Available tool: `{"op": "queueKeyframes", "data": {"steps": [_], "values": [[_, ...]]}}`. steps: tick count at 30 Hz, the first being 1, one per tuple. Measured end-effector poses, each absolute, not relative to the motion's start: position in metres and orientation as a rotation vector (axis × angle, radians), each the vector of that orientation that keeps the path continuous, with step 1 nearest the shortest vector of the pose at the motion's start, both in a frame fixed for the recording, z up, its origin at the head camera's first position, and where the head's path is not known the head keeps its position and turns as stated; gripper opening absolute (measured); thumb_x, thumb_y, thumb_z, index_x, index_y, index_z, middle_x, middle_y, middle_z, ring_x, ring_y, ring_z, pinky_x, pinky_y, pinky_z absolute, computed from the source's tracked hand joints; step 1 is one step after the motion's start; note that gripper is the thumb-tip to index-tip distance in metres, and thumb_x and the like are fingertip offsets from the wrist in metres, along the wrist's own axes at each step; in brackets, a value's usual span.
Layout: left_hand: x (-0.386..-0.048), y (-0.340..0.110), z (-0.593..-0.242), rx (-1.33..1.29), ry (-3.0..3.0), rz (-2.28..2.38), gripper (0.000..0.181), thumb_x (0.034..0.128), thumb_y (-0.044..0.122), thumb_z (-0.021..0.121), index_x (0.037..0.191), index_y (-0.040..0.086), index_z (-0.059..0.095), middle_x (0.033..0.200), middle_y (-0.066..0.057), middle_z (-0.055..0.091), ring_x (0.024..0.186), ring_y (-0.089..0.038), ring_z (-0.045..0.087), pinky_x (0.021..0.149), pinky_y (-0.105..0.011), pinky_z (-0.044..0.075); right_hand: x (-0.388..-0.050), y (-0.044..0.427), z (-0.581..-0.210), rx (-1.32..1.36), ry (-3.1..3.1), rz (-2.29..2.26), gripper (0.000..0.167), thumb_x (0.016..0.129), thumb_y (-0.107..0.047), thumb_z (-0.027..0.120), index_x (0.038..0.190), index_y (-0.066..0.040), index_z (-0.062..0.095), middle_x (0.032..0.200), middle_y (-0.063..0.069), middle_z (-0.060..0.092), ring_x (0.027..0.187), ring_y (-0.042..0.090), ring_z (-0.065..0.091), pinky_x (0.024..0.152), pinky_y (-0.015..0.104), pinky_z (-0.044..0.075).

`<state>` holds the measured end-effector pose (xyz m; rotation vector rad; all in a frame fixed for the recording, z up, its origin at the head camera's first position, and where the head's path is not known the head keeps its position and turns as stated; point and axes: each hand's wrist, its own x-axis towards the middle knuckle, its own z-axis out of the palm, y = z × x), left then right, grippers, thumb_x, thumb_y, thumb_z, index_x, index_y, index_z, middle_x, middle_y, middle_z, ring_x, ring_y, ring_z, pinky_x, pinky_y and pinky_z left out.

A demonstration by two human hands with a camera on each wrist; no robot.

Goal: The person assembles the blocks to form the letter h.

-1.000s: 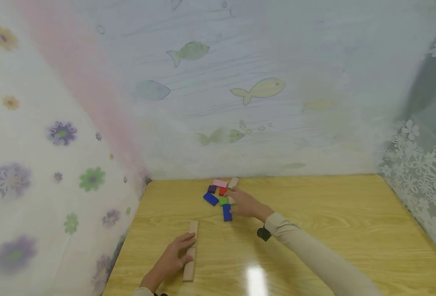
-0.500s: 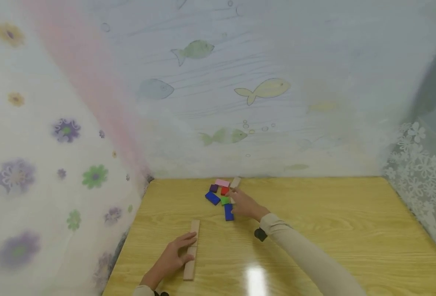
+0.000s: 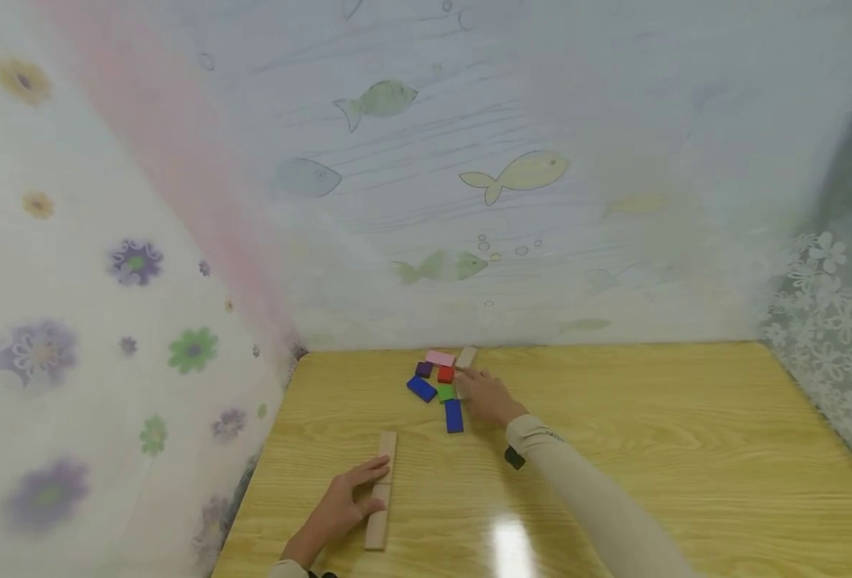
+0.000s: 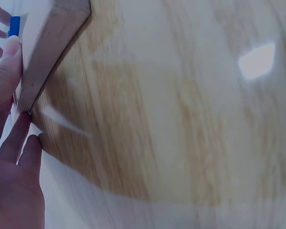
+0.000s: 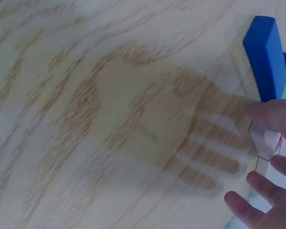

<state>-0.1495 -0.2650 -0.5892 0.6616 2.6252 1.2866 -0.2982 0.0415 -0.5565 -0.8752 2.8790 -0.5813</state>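
Two plain wooden blocks, the far one (image 3: 388, 445) and the near one (image 3: 377, 526), lie end to end at the front left of the table. My left hand (image 3: 342, 502) rests on this row, its fingers at the far block and its thumb at the near one. At the back, my right hand (image 3: 489, 397) touches a plain wooden block (image 5: 264, 140) beside the coloured ones, fingers spread. The thumb lies by a blue block (image 3: 454, 416). Close by are a green block (image 3: 446, 392), a red block (image 3: 446, 374) and another wooden block (image 3: 466, 357).
A second blue block (image 3: 421, 388), a purple block (image 3: 423, 369) and a pink block (image 3: 439, 358) make up the cluster's left side. The wooden table (image 3: 650, 449) meets a fish-patterned wall (image 3: 577, 265) behind and a flowered wall (image 3: 108, 337) at left.
The head view has shifted slightly. My right hand has drawn a little to the right of the red and green blocks. My left hand stays on the row.
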Motion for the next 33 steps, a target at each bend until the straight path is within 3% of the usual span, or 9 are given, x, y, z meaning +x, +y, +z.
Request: {"op": "queueKeyframes", "data": {"steps": [4, 8, 15, 25, 33], "values": [[-0.15, -0.265, -0.591, 0.648, 2.611, 1.279, 0.056, 0.0817, 0.016, 0.073, 0.133, 0.003, 0.053, 0.143, -0.004, 0.045, 0.131, -0.031, 0.04, 0.103, -0.042, 0.038, -0.296, 0.043, -0.559, -0.856, 2.88, -0.471, 0.026, 0.094, -0.005, 0.053, 0.12, -0.009, 0.053, 0.141, 0.018, 0.041, 0.115, 0.041, 0.047, 0.088, 0.056, 0.045], [-0.149, -0.263, -0.589, 0.641, 2.606, 1.291, 0.055, 0.082, 0.017, 0.073, 0.132, 0.003, 0.054, 0.142, -0.005, 0.046, 0.13, -0.032, 0.041, 0.103, -0.043, 0.038, -0.296, 0.044, -0.561, -0.859, 2.929, -0.388, 0.015, 0.092, -0.01, 0.057, 0.107, -0.008, 0.055, 0.129, 0.016, 0.048, 0.105, 0.036, 0.051, 0.081, 0.049, 0.049], [-0.15, -0.265, -0.586, 0.628, 2.616, 1.302, 0.055, 0.0804, 0.015, 0.074, 0.131, 0.003, 0.055, 0.142, -0.009, 0.047, 0.129, -0.035, 0.041, 0.103, -0.045, 0.036, -0.297, 0.046, -0.563, -0.9, 2.996, -0.375, 0.032, 0.088, -0.021, 0.069, 0.109, -0.001, 0.056, 0.11, 0.014, 0.054, 0.093, 0.033, 0.055, 0.075, 0.044, 0.053], [-0.156, -0.273, -0.588, 0.612, 2.553, 1.324, 0.056, 0.082, 0.017, 0.073, 0.133, 0.003, 0.053, 0.143, -0.006, 0.045, 0.132, -0.032, 0.038, 0.105, -0.024, 0.035, -0.3, 0.057, -0.564, -0.992, 2.945, -0.571, 0.021, 0.088, -0.01, 0.068, 0.102, -0.001, 0.055, 0.094, 0.011, 0.056, 0.082, 0.027, 0.056, 0.072, 0.038, 0.051], [-0.154, -0.27, -0.585, 0.576, 2.557, 1.316, 0.056, 0.0811, 0.017, 0.074, 0.132, 0.004, 0.055, 0.143, -0.005, 0.046, 0.132, -0.031, 0.039, 0.106, -0.035, 0.037, -0.304, 0.064, -0.563, -0.98, 2.907, -0.628, 0.019, 0.086, -0.005, 0.067, 0.102, 0.001, 0.059, 0.095, 0.012, 0.057, 0.083, 0.024, 0.057, 0.074, 0.036, 0.052]]}}
